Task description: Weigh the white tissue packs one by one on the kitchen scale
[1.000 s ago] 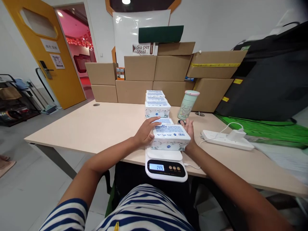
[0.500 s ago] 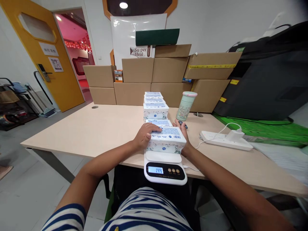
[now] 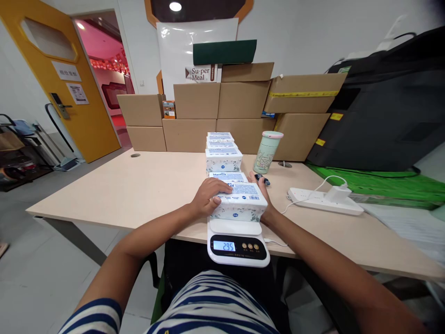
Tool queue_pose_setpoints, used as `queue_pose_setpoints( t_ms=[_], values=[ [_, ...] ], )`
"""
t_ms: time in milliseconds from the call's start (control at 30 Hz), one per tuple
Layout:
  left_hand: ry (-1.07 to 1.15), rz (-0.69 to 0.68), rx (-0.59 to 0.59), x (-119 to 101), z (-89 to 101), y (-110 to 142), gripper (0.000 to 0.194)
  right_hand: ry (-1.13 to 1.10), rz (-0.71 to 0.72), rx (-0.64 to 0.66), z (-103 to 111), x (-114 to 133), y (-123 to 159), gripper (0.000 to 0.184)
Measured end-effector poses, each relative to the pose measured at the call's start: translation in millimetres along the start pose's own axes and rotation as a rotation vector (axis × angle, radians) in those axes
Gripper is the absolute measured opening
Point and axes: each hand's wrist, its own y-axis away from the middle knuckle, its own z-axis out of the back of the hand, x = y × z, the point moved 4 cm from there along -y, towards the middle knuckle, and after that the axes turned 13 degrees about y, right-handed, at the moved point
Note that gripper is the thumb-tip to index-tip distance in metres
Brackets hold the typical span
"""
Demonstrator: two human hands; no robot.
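Tissue pack [image 3: 240,202] sits on the scale [image 3: 238,241], display reading 295. Left hand [image 3: 206,196] clamps its left end, fingers [image 3: 218,185] curled over top; right hand [image 3: 263,197] presses the right end.

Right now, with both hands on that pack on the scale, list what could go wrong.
1. The left hand and right hand grip the tissue pack on the scale, so the 295 on the display may include hand pressure.
2. The scale overhangs the table edge; a push could tip it off.
3. The scale's cable trails beside the right wrist and might snag.
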Motion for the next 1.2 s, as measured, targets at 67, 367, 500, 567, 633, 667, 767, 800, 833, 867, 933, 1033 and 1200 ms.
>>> queue_pose_setpoints(
  t_ms=[67, 367, 500, 567, 633, 667, 767, 800, 833, 867, 933, 1033, 1200],
  values=[
    [0.002, -0.007, -0.003, -0.5, -0.2, 0.0, 0.067, 0.003, 0.001, -0.015, 1.4, -0.1, -0.9, 0.072],
    [0.024, -0.082, -0.134, 1.4, 5.6, -1.9, 0.070, 0.057, -0.033, -0.238, 23.8, -1.3, -7.5, 0.074],
    [-0.055, -0.067, -0.181, 4.5, 14.6, -6.0, 0.078, 0.062, -0.007, -0.233, 28.4, -0.6, -9.3, 0.073],
    [-0.081, -0.052, -0.202, 6.1, 18.1, -7.1, 0.079, 0.054, -0.007, -0.215, 29.3, -0.9, -9.9, 0.074],
    [-0.099, -0.056, -0.210, 6.6, 19.4, -7.7, 0.078, 0.050, -0.021, -0.205, 29.4, -1.1, -9.8, 0.075],
    [-0.103, -0.067, -0.210, 6.5, 19.4, -7.9, 0.077, 0.051, -0.029, -0.206, 29.3, -0.9, -9.4, 0.075],
    [-0.092, -0.117, -0.199, 5.2, 17.7, -8.5, 0.071, 0.057, -0.035, -0.216, 28.3, 1.1, -7.4, 0.073],
    [-0.089, -0.132, -0.192, 4.8, 17.0, -8.9, 0.070, 0.060, -0.032, -0.217, 27.8, 1.9, -6.6, 0.073],
    [-0.088, -0.144, -0.185, 4.5, 16.4, -9.3, 0.069, 0.062, -0.028, -0.213, 27.1, 2.6, -5.9, 0.071],
    [-0.090, -0.152, -0.179, 4.4, 16.0, -9.6, 0.068, 0.062, -0.025, -0.207, 26.4, 3.1, -5.3, 0.070],
    [-0.092, -0.159, -0.171, 4.5, 15.9, -10.1, 0.067, 0.058, -0.022, -0.199, 25.7, 3.7, -4.5, 0.068],
    [-0.093, -0.152, -0.167, 5.5, 16.3, -10.0, 0.067, 0.045, -0.023, -0.206, 27.1, 4.2, -4.0, 0.068],
    [-0.115, -0.135, -0.142, 7.0, 14.4, -8.6, 0.072, 0.051, -0.036, -0.209, 30.2, 4.0, -4.1, 0.070]
  ],
)
